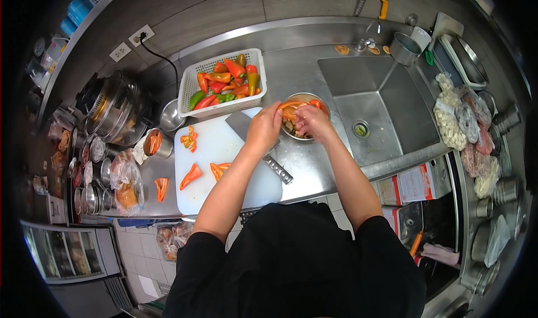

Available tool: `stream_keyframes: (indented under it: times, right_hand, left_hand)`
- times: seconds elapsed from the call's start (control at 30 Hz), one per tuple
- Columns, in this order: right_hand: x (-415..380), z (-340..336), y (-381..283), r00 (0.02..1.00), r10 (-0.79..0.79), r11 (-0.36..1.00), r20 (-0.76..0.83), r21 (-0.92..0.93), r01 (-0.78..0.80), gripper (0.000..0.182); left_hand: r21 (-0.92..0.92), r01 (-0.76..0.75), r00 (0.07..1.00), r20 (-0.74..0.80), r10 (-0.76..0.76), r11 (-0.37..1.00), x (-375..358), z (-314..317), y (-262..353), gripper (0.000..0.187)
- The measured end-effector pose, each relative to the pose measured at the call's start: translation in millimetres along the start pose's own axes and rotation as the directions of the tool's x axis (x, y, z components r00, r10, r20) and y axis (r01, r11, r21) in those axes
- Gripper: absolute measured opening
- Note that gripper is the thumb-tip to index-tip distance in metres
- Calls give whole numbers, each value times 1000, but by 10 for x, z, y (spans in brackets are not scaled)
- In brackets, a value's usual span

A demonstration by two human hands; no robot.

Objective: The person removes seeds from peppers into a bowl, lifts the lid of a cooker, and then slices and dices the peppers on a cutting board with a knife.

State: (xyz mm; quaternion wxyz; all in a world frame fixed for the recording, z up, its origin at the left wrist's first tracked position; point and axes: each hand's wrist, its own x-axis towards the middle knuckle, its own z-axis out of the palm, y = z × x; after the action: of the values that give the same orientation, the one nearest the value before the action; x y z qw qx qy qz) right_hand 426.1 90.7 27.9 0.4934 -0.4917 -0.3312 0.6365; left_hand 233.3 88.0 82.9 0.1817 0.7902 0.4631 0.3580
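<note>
Over a round metal bowl [303,137], my left hand [264,128] and my right hand [315,123] work close together. An orange pepper piece [290,112] is pinched in my left hand, and the fingers of my right hand are closed at its inner side; whether they hold anything is hidden. Pepper scraps and seeds lie in the bowl. To the left, a white cutting board [207,144] bears cut pepper pieces [191,175] and a cleaver [241,125], its patterned handle pointing toward me, partly under my left forearm.
A white basket [224,110] of whole peppers stands behind the board. A metal container [158,143] with pepper strips and a ladle [171,116] are at left. The sink [386,110] lies right of the bowl. Bagged food [448,122] hangs over the right edge.
</note>
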Motion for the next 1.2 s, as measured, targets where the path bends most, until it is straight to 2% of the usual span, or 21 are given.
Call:
stream_keyframes:
  times: [0.13,0.2,0.23,0.3,0.33,0.4,0.43,0.5,0.53,0.6,0.63,0.73,0.77,0.83,0.87,0.93,0.97,1.03,1.07,1.1,1.2]
  right_hand:
    - [34,-74,173,998,-63,990,11,-124,63,14]
    - [53,-114,167,966,-220,878,-133,-459,136,12]
    - [20,-95,124,967,-219,877,-131,-461,136,12]
    - [-148,-44,-8,847,-516,565,-129,-794,223,14]
    - [-242,30,-111,848,-514,566,-130,-794,221,14]
    - [-379,188,-253,603,-792,469,-94,-727,502,14]
    - [-395,224,-244,604,-791,470,-95,-727,501,14]
    - [-416,266,-238,413,-910,280,20,-706,651,18]
    - [-312,154,-111,413,-910,280,18,-709,647,18]
    - [-95,-52,84,715,-666,109,212,-921,374,23]
    - [-105,-55,28,709,-671,103,216,-920,378,23]
    - [-467,90,-300,600,-799,291,36,-850,438,29]
    - [-580,204,-419,603,-797,294,35,-850,438,29]
    - [-735,393,-537,434,-901,285,3,-751,596,29]
    - [-647,403,-441,432,-902,283,2,-752,595,29]
    - [-365,343,-69,383,-863,11,330,-745,667,28]
    - [-301,233,54,381,-863,8,331,-746,666,28]
    - [-223,45,22,745,-659,104,101,-969,222,28]
    - [-255,-10,-35,629,-774,168,71,-935,313,29]
    - [-434,94,-182,643,-762,173,76,-933,315,29]
    - [-820,459,-699,369,-925,158,91,-791,591,33]
  left_hand:
    - [-43,42,999,-7,-42,998,11,8,13,34]
    - [-43,51,999,-7,-52,998,28,-13,5,34]
    - [-34,40,999,-14,-41,999,36,-9,-16,33]
    - [-28,31,999,-18,-32,999,41,23,-72,33]
    - [-31,77,997,4,-77,997,51,46,-115,33]
    - [-33,123,992,30,-122,992,51,70,-139,33]
    - [-14,148,988,41,-147,989,50,80,-136,32]
    - [4,171,984,53,-171,985,57,90,-129,32]
    - [44,135,990,45,-137,990,50,99,-111,32]
    - [83,93,995,41,-96,992,38,122,-95,31]
    - [66,113,993,37,-116,991,50,111,-107,31]
    - [51,158,986,37,-160,986,29,96,-183,30]
    - [54,153,987,38,-155,987,47,91,-191,29]
    - [58,141,989,33,-143,988,37,142,-195,29]
    - [59,130,991,24,-131,990,34,174,-188,28]
    - [44,104,994,17,-105,994,35,161,-62,28]
    - [30,80,997,6,-80,996,39,147,-19,28]
    - [41,92,996,-4,-91,995,80,111,-72,27]
    - [47,122,992,0,-122,991,45,114,-122,27]
    - [49,141,990,4,-142,989,-19,129,-171,27]
    - [23,168,985,42,-169,986,42,130,-191,25]
